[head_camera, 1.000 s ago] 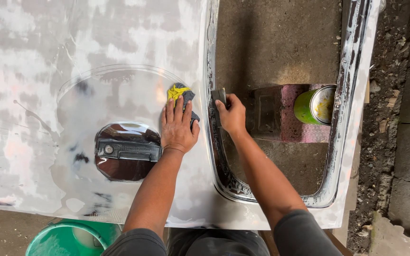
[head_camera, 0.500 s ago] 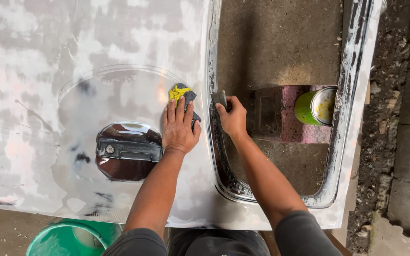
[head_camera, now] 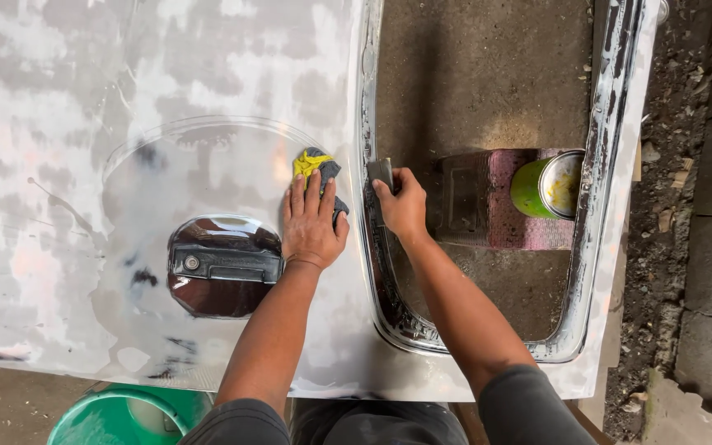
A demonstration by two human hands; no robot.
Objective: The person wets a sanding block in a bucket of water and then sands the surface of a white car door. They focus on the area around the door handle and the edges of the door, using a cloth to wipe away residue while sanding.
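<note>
While the car door panel (head_camera: 166, 99) lies flat with its outer skin up, the left hand (head_camera: 311, 227) rests palm-down on it, fingers spread and pressing a folded yellow and dark sanding pad (head_camera: 315, 165) against the metal just above the door handle recess (head_camera: 222, 265). The pad is trapped under the fingertips rather than gripped. The right hand (head_camera: 404, 206) is closed around the edge of the window frame (head_camera: 368, 99), thumb on top, with a small dark flat block (head_camera: 381, 170) held against the frame; what the block is cannot be told.

The panel surface is patchy, grey bare areas alternating with white residue, and a film of wet shows around the pad. For good results, I judge that pressure should stay even across all fingers so the pad sits flat, with strokes kept clear of the chromed recess and its handle. The bracing hand should steady the panel at the frame.

A green tin (head_camera: 547, 186) lies on a pink block (head_camera: 508, 198) seen through the window opening, well apart from both hands. A green bucket (head_camera: 121, 416) stands beneath the near edge.
</note>
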